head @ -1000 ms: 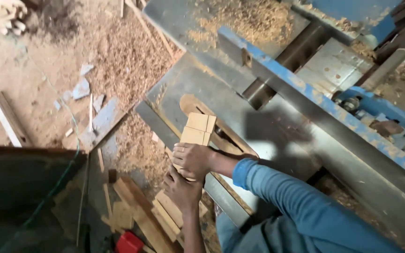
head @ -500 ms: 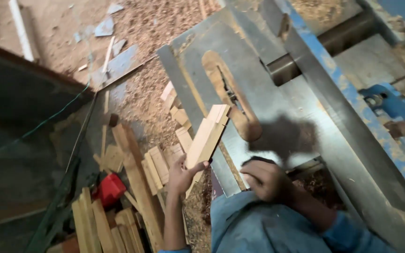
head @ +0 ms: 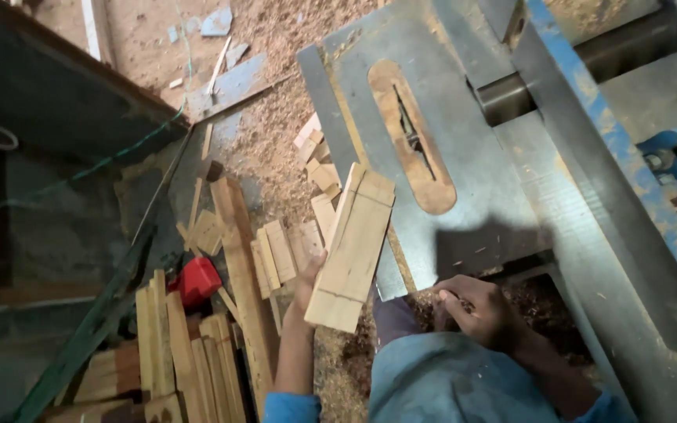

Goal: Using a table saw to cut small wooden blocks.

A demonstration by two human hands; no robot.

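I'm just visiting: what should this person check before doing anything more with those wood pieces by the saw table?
1. Left hand grips the wood strips: ok, fingers under the bundle.
2. Strips clear of the blade slot: ok, they lie off to its side.
3. Right hand away from the slot: ok, at the saw table near edge.
4. Blade stopped: cannot tell.
5. Footing: not ok, offcuts and sawdust cover the floor.
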